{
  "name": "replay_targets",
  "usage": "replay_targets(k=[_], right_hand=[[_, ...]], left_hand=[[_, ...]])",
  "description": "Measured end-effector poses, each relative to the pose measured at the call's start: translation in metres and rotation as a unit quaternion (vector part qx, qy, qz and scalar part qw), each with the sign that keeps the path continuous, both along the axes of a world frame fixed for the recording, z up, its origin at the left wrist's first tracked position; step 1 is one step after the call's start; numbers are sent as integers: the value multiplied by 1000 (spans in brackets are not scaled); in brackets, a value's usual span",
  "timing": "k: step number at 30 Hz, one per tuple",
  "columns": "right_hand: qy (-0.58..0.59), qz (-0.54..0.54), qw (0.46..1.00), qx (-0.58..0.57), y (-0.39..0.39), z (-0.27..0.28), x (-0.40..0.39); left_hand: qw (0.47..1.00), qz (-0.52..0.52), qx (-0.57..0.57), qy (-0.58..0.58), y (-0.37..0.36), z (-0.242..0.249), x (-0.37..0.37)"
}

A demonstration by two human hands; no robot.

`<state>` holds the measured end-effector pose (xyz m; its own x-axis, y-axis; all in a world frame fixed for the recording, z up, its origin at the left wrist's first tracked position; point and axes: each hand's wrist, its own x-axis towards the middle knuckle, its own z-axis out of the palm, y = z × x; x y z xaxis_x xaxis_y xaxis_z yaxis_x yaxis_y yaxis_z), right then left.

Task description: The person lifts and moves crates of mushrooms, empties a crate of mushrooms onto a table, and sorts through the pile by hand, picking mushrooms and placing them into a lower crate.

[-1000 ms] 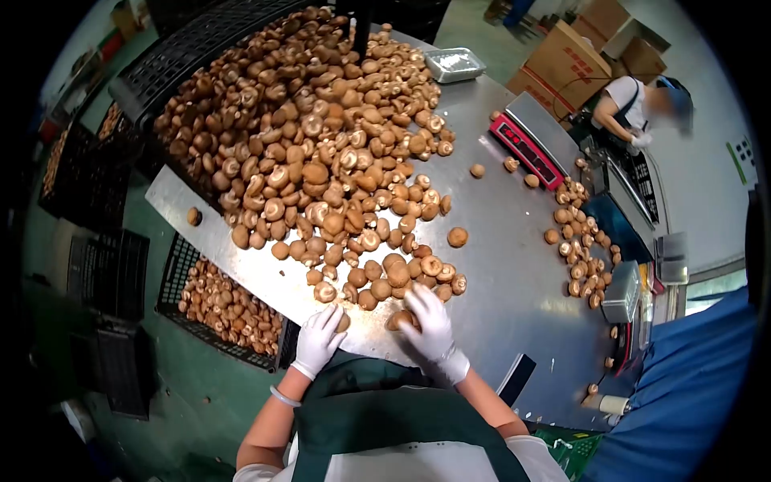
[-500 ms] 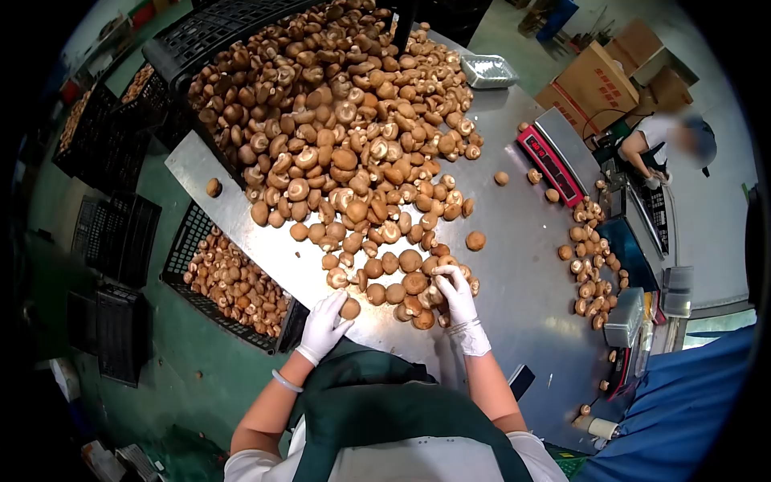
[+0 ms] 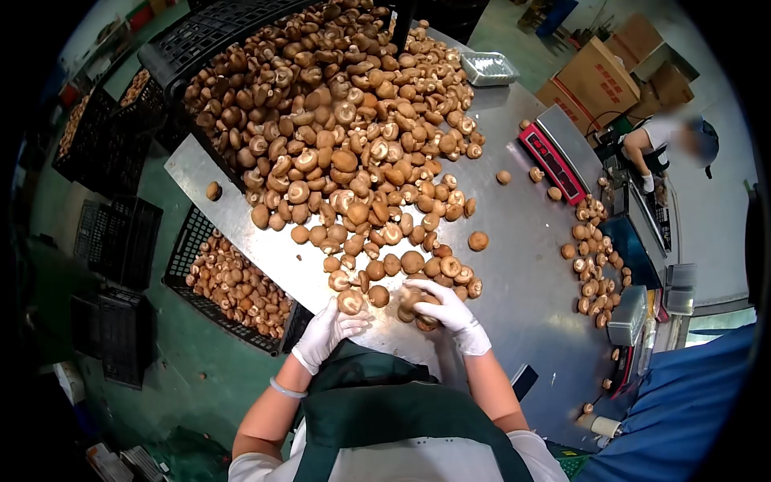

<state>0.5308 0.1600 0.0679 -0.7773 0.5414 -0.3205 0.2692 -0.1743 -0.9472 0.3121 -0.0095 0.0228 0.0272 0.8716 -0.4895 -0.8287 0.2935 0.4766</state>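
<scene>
My white-gloved left hand [image 3: 324,332] holds a mushroom [image 3: 350,302] at its fingertips, with the pale underside turned up. My right hand [image 3: 446,308], also gloved, is curled around several brown mushrooms [image 3: 413,307] at the table's near side; they are blurred and partly covered by its fingers. Between the hands a single brown cap [image 3: 378,296] rests on the metal table [image 3: 514,265]. A loose row of mushrooms [image 3: 412,261] lies just beyond my hands, at the near edge of the big mushroom heap [image 3: 321,145].
A black crate [image 3: 181,249] of mushrooms stands below the table's left edge. To the right are a red scale [image 3: 554,161], scattered mushrooms [image 3: 590,273] and clear plastic trays [image 3: 626,317]. Another clear tray [image 3: 488,69] sits at the back. A co-worker [image 3: 662,145] is at the far right.
My right hand has moved left and nearer, drawing mushrooms together. The mushroom at my left hand has turned from cap up to underside up. The co-worker's hand has shifted.
</scene>
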Motion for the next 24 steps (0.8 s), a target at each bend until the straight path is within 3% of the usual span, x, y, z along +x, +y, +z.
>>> replay_targets(k=[2,3,4,6,7,8,9,10,11,12,14,15,18,19,23,24], right_hand=[[162,-84,961,-210,-8,-5,17],[233,-150,941,-195,-14,-5,19],[267,-175,906,-279,-12,-6,23],[254,-215,887,-319,4,10,23],[225,-257,904,-255,9,16,16],[178,-215,941,-191,20,29,9],[77,-151,984,59,35,24,3],[-31,-75,949,305,47,19,-3],[-104,-78,892,433,43,27,-20],[-213,-36,832,511,41,25,-31],[-350,106,764,532,43,8,-50],[-352,115,733,570,42,-1,-56],[-358,129,743,550,54,-10,-55],[-302,112,767,555,60,-14,-48],[-102,-35,949,295,71,-7,-26],[-102,-32,949,297,67,-8,-24]], left_hand=[[1000,-3,6,-20,3,1,1],[999,-17,10,-30,5,4,1],[999,-29,14,-39,7,8,3],[999,-14,-5,-37,10,7,7],[1000,-25,0,4,11,2,7],[998,-37,6,47,12,-1,6],[997,-46,1,61,13,-2,5],[997,-50,3,64,14,-3,6],[994,-48,-11,95,14,-3,7],[991,-44,-26,126,15,-1,8],[990,-43,-15,135,15,2,7],[989,-43,-19,144,14,2,7],[988,-41,-23,147,9,8,3],[988,-35,-21,149,9,12,2],[986,-25,-1,167,10,23,1],[986,-22,1,165,11,25,2]])
